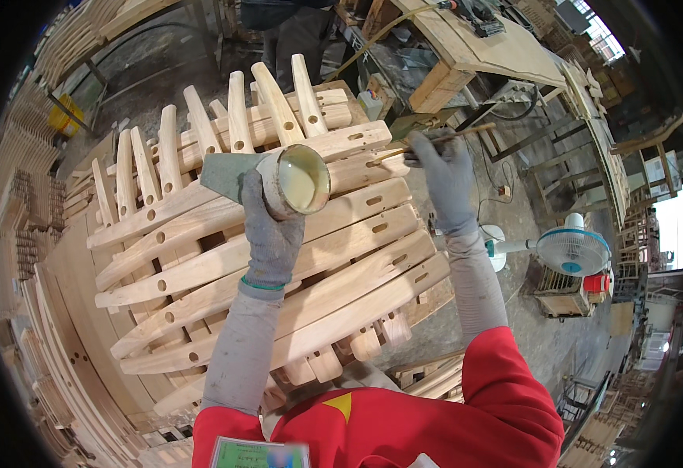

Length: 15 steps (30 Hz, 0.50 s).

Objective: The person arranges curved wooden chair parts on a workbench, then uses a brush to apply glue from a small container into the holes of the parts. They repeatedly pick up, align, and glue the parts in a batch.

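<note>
Some creamy stuff could spill if the left grip, wrapped around a cup toward the wood pile's far edge, tips, while the right grip pinches 1 stick at the pile's right edge.

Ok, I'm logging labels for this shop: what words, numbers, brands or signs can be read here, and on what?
Badge: print too small and blurred to read.
Cup: no lettering visible.
Fan: no lettering I can make out.
No text is legible.

Red top, yellow patch, grey-gloved hands, grey sleeves, green left wristband, green badge
</note>
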Available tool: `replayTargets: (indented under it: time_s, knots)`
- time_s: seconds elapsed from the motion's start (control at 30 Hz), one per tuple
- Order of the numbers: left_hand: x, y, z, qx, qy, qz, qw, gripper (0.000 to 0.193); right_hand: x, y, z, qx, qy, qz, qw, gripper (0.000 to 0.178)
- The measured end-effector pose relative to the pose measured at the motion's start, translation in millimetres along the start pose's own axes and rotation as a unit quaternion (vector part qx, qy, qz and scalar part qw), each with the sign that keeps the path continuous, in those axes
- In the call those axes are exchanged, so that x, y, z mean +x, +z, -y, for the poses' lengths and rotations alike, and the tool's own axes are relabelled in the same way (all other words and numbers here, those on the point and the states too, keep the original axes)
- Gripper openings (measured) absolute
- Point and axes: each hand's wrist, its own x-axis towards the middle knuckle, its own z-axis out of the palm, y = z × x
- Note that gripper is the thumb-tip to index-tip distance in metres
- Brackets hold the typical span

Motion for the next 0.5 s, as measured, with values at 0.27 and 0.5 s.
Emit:
replayTargets:
  time_s: [0.27,0.5]
  knots:
    - [1.8,0.2,2.8,0.000,0.002,0.014,1.000,0.040,1.0,14.5,21.0,-0.329,-0.093,0.095,0.935,0.028]
    - [1.0,2.2,7.1,-0.005,0.002,0.003,1.000,0.041,6.7,5.2,20.3,-0.354,-0.094,0.110,0.924,0.028]
